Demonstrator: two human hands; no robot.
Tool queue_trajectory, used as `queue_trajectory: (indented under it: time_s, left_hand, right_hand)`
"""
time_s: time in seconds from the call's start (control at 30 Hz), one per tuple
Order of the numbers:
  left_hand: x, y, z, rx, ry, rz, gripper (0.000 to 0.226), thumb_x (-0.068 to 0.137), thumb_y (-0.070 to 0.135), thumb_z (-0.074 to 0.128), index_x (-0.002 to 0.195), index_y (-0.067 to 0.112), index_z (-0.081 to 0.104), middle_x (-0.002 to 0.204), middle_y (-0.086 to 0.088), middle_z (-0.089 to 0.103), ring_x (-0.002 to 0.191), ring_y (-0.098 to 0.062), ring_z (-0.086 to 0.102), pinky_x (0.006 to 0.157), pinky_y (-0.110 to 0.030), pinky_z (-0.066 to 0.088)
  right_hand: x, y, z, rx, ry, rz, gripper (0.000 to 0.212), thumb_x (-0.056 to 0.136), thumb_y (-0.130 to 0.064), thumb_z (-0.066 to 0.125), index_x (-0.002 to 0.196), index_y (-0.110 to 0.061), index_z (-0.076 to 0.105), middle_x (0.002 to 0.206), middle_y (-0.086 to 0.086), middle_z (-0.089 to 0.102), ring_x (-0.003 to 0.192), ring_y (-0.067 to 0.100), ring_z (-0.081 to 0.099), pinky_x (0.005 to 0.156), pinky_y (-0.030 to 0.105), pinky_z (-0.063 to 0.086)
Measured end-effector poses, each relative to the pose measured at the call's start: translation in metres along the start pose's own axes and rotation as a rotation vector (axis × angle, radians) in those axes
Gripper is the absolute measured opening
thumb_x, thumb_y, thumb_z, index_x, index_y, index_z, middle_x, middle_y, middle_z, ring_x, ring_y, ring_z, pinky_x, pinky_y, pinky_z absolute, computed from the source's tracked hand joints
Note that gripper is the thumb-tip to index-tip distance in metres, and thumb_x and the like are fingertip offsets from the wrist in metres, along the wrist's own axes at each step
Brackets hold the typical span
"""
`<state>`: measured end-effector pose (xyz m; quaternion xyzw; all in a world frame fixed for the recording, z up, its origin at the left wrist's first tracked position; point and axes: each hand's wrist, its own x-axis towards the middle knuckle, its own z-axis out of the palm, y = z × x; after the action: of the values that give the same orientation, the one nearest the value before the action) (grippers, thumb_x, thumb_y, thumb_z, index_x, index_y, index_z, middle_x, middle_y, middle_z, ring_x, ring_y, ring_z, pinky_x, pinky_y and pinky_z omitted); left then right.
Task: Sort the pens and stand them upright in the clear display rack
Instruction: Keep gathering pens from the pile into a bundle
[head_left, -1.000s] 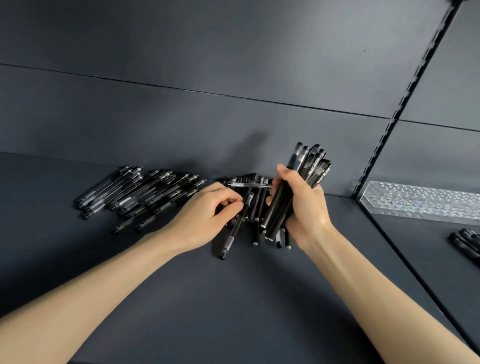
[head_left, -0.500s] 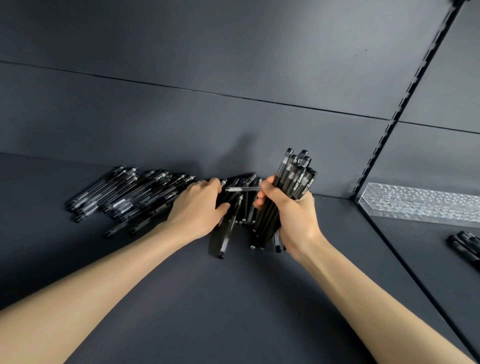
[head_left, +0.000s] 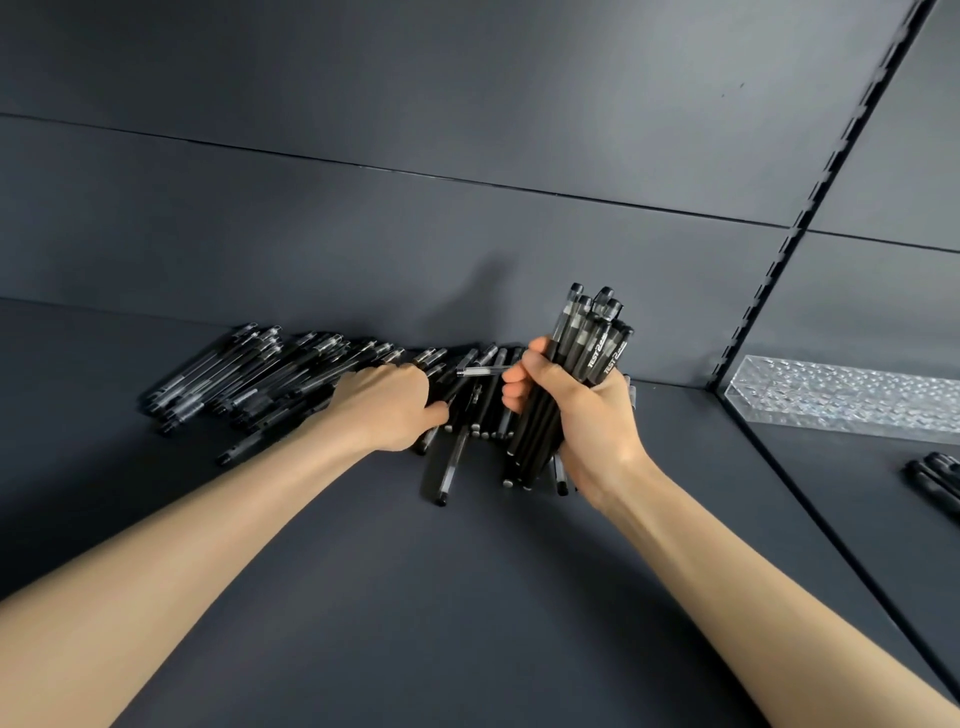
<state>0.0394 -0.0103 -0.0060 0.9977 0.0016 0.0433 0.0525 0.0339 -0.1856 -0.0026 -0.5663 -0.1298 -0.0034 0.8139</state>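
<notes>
My right hand (head_left: 587, 431) grips a thick bundle of black pens (head_left: 589, 343), nearly upright with the caps on top. A thin clear pen (head_left: 483, 370) sticks out sideways to the left from its fingers. My left hand (head_left: 389, 410) lies palm down on the middle pile of black pens (head_left: 488, 405). Its fingers curl down into the pile and its thumb presses a pen there; the fingertips are hidden. One pen (head_left: 449, 467) lies loose in front of the pile. The clear display rack (head_left: 841, 400) stands on the neighbouring shelf at the right, with no pens in it.
A long heap of clear-barrelled pens (head_left: 234, 379) lies along the back wall at the left. Several black pens (head_left: 935, 478) lie at the right edge, in front of the rack. A slotted upright (head_left: 810, 208) divides the two dark shelf (head_left: 467, 597) sections.
My left hand has let go of the pen it pinched, which now lies on the shelf, and has moved up onto the pile. My right hand has turned its bundle more upright.
</notes>
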Motion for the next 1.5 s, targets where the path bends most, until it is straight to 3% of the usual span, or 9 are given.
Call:
queue_trajectory:
  time_s: [0.23, 0.43, 0.57, 0.73, 0.83, 0.97, 1.27, 1.37, 1.5]
  left_hand:
    - [-0.006, 0.001, 0.003, 0.18, 0.038, 0.037, 0.033, 0.098, 0.02, 0.041, 0.066, 0.018, 0.032, 0.103, -0.008, 0.063, 0.1, -0.031, 0.057, 0.073, -0.032, 0.029]
    - [-0.01, -0.005, 0.002, 0.145, 0.058, 0.011, 0.019, 0.099, 0.014, 0.036, 0.081, 0.017, 0.039, 0.105, -0.011, 0.065, 0.096, -0.033, 0.061, 0.07, -0.031, 0.032]
    - [-0.012, -0.016, -0.007, -0.18, 0.23, -0.142, 0.028, 0.103, 0.029, 0.025, 0.087, 0.009, 0.038, 0.086, -0.011, 0.057, 0.078, -0.034, 0.052, 0.065, -0.036, 0.033]
    - [-0.033, 0.008, -0.02, -0.905, 0.199, 0.289, 0.027, 0.102, 0.025, 0.033, 0.086, 0.013, 0.051, 0.048, 0.002, 0.048, 0.048, -0.014, 0.043, 0.053, -0.026, 0.038]
    - [-0.044, 0.028, -0.021, -0.99, 0.078, 0.501, 0.025, 0.103, 0.019, 0.033, 0.09, 0.008, 0.052, 0.047, 0.003, 0.048, 0.046, -0.012, 0.04, 0.052, -0.016, 0.037]
    - [-0.048, 0.03, -0.024, -1.044, -0.045, 0.536, 0.027, 0.102, 0.022, 0.033, 0.09, 0.009, 0.053, 0.053, 0.002, 0.051, 0.05, -0.013, 0.045, 0.053, -0.015, 0.04]
    - [-0.05, 0.017, -0.029, -0.964, -0.36, 0.423, 0.033, 0.098, 0.029, 0.044, 0.09, 0.007, 0.067, 0.069, -0.002, 0.066, 0.063, -0.017, 0.065, 0.058, -0.027, 0.052]
    - [-0.056, 0.013, -0.033, -0.766, -0.291, 0.45, 0.041, 0.087, 0.047, 0.05, 0.075, 0.013, 0.07, 0.067, 0.003, 0.067, 0.059, -0.004, 0.06, 0.06, -0.018, 0.048]
    - [-0.06, 0.003, -0.04, -0.548, -0.155, 0.43, 0.062, 0.067, 0.075, 0.057, 0.065, 0.015, 0.07, 0.079, -0.01, 0.063, 0.075, -0.026, 0.058, 0.075, -0.042, 0.045]
  right_hand:
    - [-0.003, -0.001, 0.003, -0.004, -0.015, -0.001, 0.016, 0.094, -0.002, 0.054, 0.082, -0.011, 0.059, 0.06, 0.001, 0.057, 0.053, 0.014, 0.053, 0.064, 0.032, 0.051]
    - [-0.003, -0.001, 0.003, -0.005, -0.022, 0.004, 0.016, 0.094, -0.001, 0.053, 0.082, -0.011, 0.058, 0.059, 0.0, 0.057, 0.052, 0.013, 0.052, 0.062, 0.03, 0.05]
    - [-0.003, -0.002, 0.004, -0.014, -0.022, 0.015, 0.012, 0.094, -0.001, 0.053, 0.09, -0.009, 0.062, 0.057, 0.0, 0.054, 0.051, 0.012, 0.05, 0.058, 0.029, 0.049]
    - [-0.006, -0.008, 0.007, 0.025, -0.073, 0.029, 0.01, 0.089, -0.016, 0.063, 0.095, -0.009, 0.065, 0.061, 0.002, 0.05, 0.055, 0.015, 0.047, 0.055, 0.027, 0.046]
    - [-0.006, -0.016, 0.002, 0.039, -0.113, -0.002, 0.027, 0.079, -0.033, 0.071, 0.077, -0.009, 0.06, 0.061, 0.004, 0.05, 0.056, 0.017, 0.05, 0.059, 0.03, 0.047]
    - [-0.009, -0.02, -0.002, 0.022, -0.133, 0.025, 0.036, 0.076, -0.042, 0.073, 0.074, -0.009, 0.06, 0.057, 0.006, 0.048, 0.055, 0.021, 0.049, 0.058, 0.033, 0.048]
    - [-0.016, -0.028, 0.002, -0.02, -0.154, 0.107, 0.029, 0.076, -0.032, 0.075, 0.07, -0.013, 0.054, 0.062, 0.005, 0.055, 0.056, 0.024, 0.054, 0.06, 0.037, 0.049]
    - [-0.024, -0.028, 0.008, -0.049, -0.186, 0.095, 0.016, 0.076, -0.028, 0.075, 0.072, -0.015, 0.068, 0.077, 0.006, 0.068, 0.069, 0.023, 0.065, 0.063, 0.04, 0.056]
    - [-0.031, -0.034, 0.013, -0.134, -0.249, 0.007, 0.014, 0.085, -0.013, 0.067, 0.072, -0.015, 0.071, 0.079, 0.006, 0.071, 0.077, 0.02, 0.068, 0.073, 0.035, 0.056]
